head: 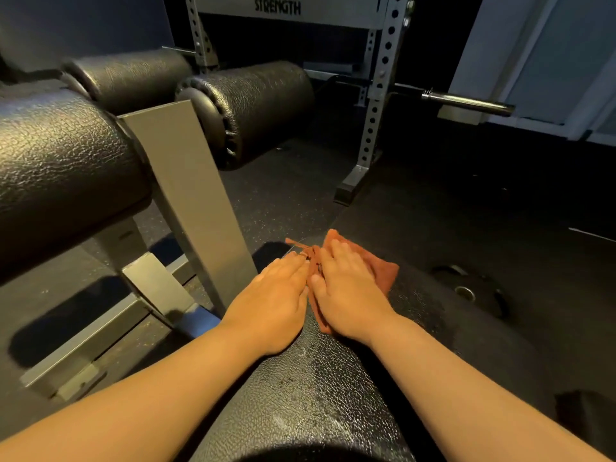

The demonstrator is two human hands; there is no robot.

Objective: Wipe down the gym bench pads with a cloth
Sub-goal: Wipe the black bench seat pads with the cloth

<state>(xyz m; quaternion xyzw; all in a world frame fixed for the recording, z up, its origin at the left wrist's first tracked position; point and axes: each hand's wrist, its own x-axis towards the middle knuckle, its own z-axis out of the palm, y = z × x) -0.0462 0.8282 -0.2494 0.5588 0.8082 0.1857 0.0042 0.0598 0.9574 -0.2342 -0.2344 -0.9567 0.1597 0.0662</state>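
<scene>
Single wide head cam on me, looking forward and down along the pad (300,401) from close above, my left hand (271,295) and right hand (350,295) mid-frame, rack (378,95) and floor (466,195) farther ahead up top.

A grey steel upright (196,201) crowds the worktop's (300,395) left edge; beyond the right edge lies open floor (466,211) with a weight plate (486,295).

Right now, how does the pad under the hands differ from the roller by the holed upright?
The near pad is broad and domed; the roller pad is a short cylinder. The near pad is streaked and bears an orange cloth; the roller pad bears nothing. Both are black and pebble-textured.
</scene>
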